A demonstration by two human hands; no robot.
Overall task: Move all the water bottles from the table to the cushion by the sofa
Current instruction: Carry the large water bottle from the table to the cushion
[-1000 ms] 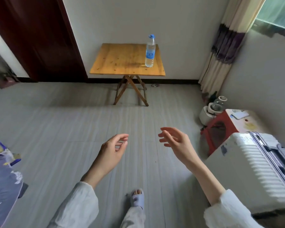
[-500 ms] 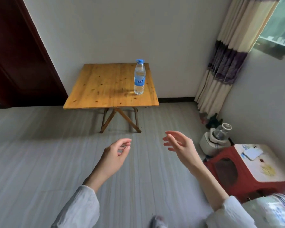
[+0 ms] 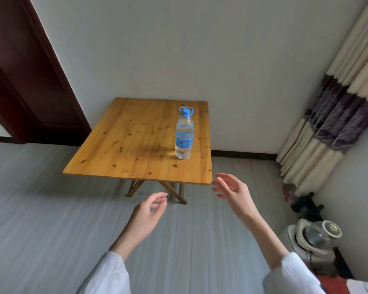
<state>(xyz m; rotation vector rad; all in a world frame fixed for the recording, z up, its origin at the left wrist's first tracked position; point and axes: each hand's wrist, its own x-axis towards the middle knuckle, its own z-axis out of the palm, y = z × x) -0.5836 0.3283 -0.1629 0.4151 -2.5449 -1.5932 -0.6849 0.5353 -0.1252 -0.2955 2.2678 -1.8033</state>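
One clear water bottle (image 3: 184,135) with a blue cap, carry loop and blue label stands upright near the right side of a small wooden folding table (image 3: 125,145) against the wall. My left hand (image 3: 149,213) hangs in front of the table's near edge, fingers loosely curled, holding nothing. My right hand (image 3: 234,193) is raised just off the table's near right corner, fingers spread and empty, a short way below and right of the bottle. No cushion or sofa is in view.
A dark red door (image 3: 26,81) fills the left. Striped curtains (image 3: 336,115) hang at the right. On the floor at the right stand a white appliance with a glass jug (image 3: 314,236) and a red stool (image 3: 336,283). Grey floor lies before the table.
The view has closed in on the table, which now looks much larger. Both hands have risen toward its near edge, the right one reaching the corner. The suitcase has left the view.
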